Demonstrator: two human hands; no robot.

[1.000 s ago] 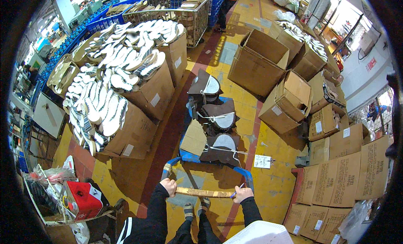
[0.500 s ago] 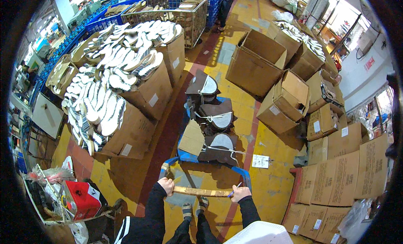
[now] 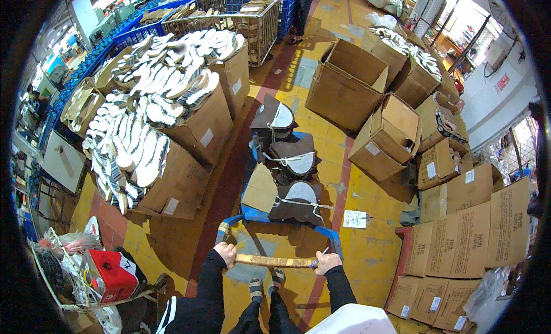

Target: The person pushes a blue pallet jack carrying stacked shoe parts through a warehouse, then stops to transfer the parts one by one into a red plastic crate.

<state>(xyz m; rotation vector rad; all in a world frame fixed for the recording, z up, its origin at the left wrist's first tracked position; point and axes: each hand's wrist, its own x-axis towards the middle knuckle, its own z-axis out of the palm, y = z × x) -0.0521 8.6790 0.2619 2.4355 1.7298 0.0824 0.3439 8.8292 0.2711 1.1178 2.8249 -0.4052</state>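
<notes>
Both my hands are closed round the tape-wrapped handle [image 3: 274,260] of a blue trolley [image 3: 334,238]. My left hand [image 3: 226,254] grips its left end. At the right end, my right hand [image 3: 328,261] also has a slim blue-and-white pen [image 3: 320,258] between its fingers. On the trolley lie several bundles of dark brown cut pieces [image 3: 295,206] with grey-white rounded tops, tied with white string. A flat piece of cardboard [image 3: 260,187] leans against the nearest bundles on their left side.
Cartons [image 3: 189,179] heaped with white-soled footwear [image 3: 140,133] stand on the left. Open cartons [image 3: 344,84] and stacked closed ones [image 3: 459,242] line the right. A paper sheet [image 3: 354,219] lies on the floor. A red can [image 3: 112,275] sits at lower left; someone stands far ahead [image 3: 301,15].
The view has shifted slightly, so the surroundings sit a little further left and the cartons a touch differently. Both hands keep their hold on the handle.
</notes>
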